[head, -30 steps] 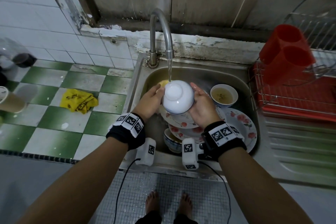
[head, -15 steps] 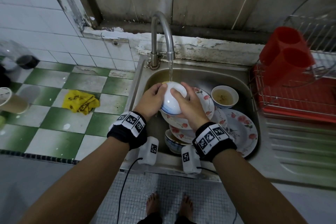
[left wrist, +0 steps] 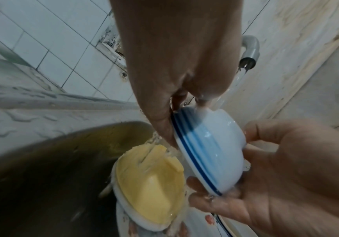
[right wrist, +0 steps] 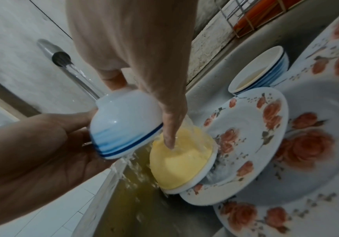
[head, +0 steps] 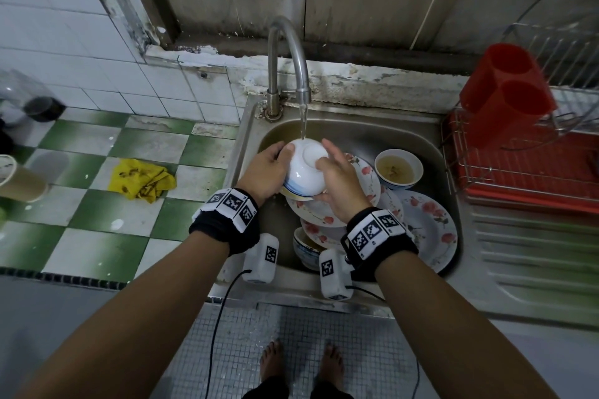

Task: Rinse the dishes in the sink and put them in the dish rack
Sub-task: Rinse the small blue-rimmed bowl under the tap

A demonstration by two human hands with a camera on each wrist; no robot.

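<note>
Both hands hold one white bowl with blue bands [head: 303, 173] upside down under the faucet [head: 288, 58], over the left part of the sink [head: 356, 136]; the water stream [head: 303, 121] hits the bowl's upturned base and runs off the rim. Left hand [head: 267, 172] grips the bowl from the faucet's left, fingers [left wrist: 164, 126] curled at the rim, thumb on the outer wall. Right hand [head: 338, 183] cups it from the other side, fingers [right wrist: 170, 128] wrapped over the wall and past the rim. Directly below the bowl sits a yellow-filled bowl [right wrist: 181, 160], tilted, resting on a floral plate [right wrist: 245, 144]; runoff lands on it. More floral plates [head: 431, 227] are stacked to the right of the faucet line in the sink, with a small bowl of yellowish liquid [head: 398, 168] behind them and another bowl [head: 306, 248] at the sink's near edge, partly hidden by the right wrist. Dish rack [head: 518, 168], wire with a red tray, stands right of the sink on the bench, with a red cutlery holder [head: 505, 91] at its back corner. Left of the faucet, on the green and white tiled bench [head: 97, 204], lies a yellow cloth [head: 141, 180]; a cup [head: 19, 178] is at the far left edge
</note>
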